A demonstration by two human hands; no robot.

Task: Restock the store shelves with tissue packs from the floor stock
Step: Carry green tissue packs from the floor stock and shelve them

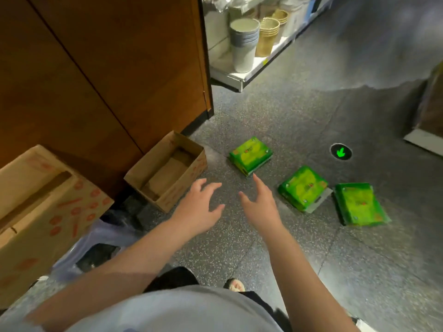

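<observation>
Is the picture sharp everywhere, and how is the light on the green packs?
Head view: three green tissue packs glow oversaturated, print unreadable; edges smear with blur, worst top right; shelf lines bend from the wide lens.

Speckled grey floor [299, 111], brown wood panel wall [107, 68] (dim light)

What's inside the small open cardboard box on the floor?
The small open box shows only its folded bottom flaps; no tissue packs visible. Its near inside corner is hidden by the front wall.
</observation>
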